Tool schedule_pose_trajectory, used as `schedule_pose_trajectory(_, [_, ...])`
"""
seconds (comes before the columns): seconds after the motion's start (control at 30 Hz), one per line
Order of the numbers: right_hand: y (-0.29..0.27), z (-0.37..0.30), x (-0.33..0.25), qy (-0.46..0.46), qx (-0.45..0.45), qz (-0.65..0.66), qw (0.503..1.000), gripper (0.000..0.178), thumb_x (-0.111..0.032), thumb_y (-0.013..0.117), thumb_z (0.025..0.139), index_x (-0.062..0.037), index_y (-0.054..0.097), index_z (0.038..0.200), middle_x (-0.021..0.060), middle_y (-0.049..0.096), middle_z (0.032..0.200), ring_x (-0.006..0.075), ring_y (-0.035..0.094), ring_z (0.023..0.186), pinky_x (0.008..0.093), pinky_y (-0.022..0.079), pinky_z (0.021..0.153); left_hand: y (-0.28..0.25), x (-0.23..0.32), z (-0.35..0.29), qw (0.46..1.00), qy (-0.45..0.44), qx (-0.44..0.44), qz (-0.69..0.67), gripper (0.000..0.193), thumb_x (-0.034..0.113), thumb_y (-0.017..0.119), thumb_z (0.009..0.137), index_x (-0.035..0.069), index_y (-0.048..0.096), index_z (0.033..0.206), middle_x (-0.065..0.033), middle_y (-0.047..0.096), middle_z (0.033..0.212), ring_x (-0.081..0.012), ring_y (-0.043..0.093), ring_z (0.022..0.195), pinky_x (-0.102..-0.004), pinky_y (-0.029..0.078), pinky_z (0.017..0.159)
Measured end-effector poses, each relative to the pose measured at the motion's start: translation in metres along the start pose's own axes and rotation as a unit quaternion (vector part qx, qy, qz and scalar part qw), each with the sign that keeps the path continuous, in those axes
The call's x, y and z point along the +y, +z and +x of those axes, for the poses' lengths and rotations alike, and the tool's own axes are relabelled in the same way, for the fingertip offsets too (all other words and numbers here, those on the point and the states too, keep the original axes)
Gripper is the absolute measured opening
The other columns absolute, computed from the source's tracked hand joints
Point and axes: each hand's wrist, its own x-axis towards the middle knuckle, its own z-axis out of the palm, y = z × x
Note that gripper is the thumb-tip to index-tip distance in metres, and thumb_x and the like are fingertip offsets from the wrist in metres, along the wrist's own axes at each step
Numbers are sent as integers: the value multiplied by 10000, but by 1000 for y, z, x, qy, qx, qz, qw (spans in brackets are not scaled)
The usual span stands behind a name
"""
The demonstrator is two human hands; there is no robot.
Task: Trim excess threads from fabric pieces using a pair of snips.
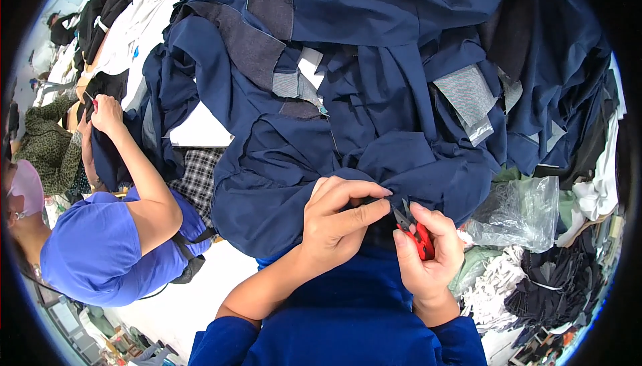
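Just in front of my body, my left hand (340,215) pinches a bit of navy cloth between thumb and fingers. My right hand (433,252) is closed around small red thread snips (420,237), their dark blades pointing up toward the left fingertips. The blades sit close beside the pinched fabric; whether they touch it I cannot tell. From that spot the navy garment (281,172) spreads over the table in loose folds. Dark denim-like strips (251,42) and a grey striped patch (468,95) show among the folds.
A heap of navy cloth (388,5) rises at the far side. To my right are a clear plastic bag (521,209), white cloth strips (495,282) and a dark bundle (555,286). A co-worker in a purple shirt (100,246) handles dark cloth at my left.
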Motion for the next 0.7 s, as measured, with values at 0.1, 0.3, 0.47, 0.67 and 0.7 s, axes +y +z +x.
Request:
schedule_pose_trajectory(0.1, [1, -2, 2, -11, 10, -10, 1000, 301, 24, 710, 719, 44, 614, 1004, 98, 614, 723, 138, 573, 575, 219, 454, 539, 0, 0, 1, 1000, 0, -5, 6, 278, -32, 650, 636, 106, 700, 872, -10, 652, 968, -146, 513, 685, -275, 342, 635])
schedule_pose_trajectory(0.3, [-1, -5, 8, 21, 24, 14, 999, 286, 21, 686, 759, 51, 606, 1031, 75, 601, 704, 100, 537, 562, 198, 426, 537, -1, 4, -4, 984, -90, -36, -147, 238, -79, 579, 691, 42, 658, 881, -59, 620, 937, -167, 515, 717, -272, 374, 681])
schedule_pose_trajectory(0.47, [-7, -1, 5, 33, -21, 46, 998, 319, 13, 703, 732, 40, 604, 1034, 68, 609, 715, 91, 550, 577, 192, 430, 551, -6, 4, -2, 882, -243, -50, -401, 177, -58, 410, 797, -28, 574, 857, -74, 544, 921, -140, 489, 810, -236, 371, 734])
schedule_pose_trajectory(0.67, [-6, 2, -5, 29, -69, 27, 997, 287, 8, 717, 702, 36, 627, 973, 77, 586, 652, 121, 547, 532, 210, 413, 499, -7, 3, 0, 872, -253, -59, -415, 160, -41, 394, 805, -30, 549, 843, -68, 525, 896, -130, 470, 802, -231, 357, 723])
schedule_pose_trajectory(0.7, [-6, 2, -5, 27, -76, 20, 997, 291, 7, 718, 699, 35, 627, 973, 77, 581, 647, 123, 543, 526, 212, 411, 495, -7, 2, 0, 876, -236, -62, -416, 161, -41, 395, 805, -30, 551, 843, -68, 525, 896, -129, 470, 803, -231, 357, 723])
